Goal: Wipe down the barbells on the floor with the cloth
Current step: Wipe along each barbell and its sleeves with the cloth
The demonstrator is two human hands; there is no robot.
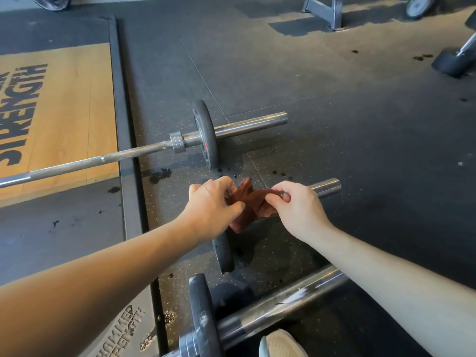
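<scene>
— Black rubber floor (334,124) all round: flecked with pale specks near the bars, plainer and seamed into large tiles further off. And to the left?

— Wooden platform (64,112), set flush inside a dark rubber border, printed with big black letters, "STRENGTH" legible. Raised maker's lettering in the mat at bottom left.

— Any mess?

— Dark wet spots (159,175) and small beads scattered on the tiles between the far barbell (144,150) and the middle barbell (327,186). Sunlight across the upper right corner.

— Barbells, then?

— Three, lying roughly parallel. Far barbell with its shaft running left over the platform, one small black plate (204,132) upright on the sleeve, a steel collar just inside it. Near barbell (283,302) at the bottom edge, thick chrome sleeve, scuffed plate.

— And the cloth?

— Reddish-brown cloth (251,204), bunched over the sleeve of the middle barbell, just outside that bar's plate, with the bare chrome tip showing past the right hand (296,204).

— Hands?

— Left hand (211,202) gripping the left part of the cloth, fingers curled down into the folds, thumb pressed against the fabric. Right hand pinching the right edge between thumb and bent fingers. Both forearms bare.

— Rest of the room?

— Dumbbell (453,60) tilted on one head at the right edge. Grey steel frame (324,9) standing at the top. Pale shoe (280,343) at the bottom edge, just beside the near barbell.
</scene>
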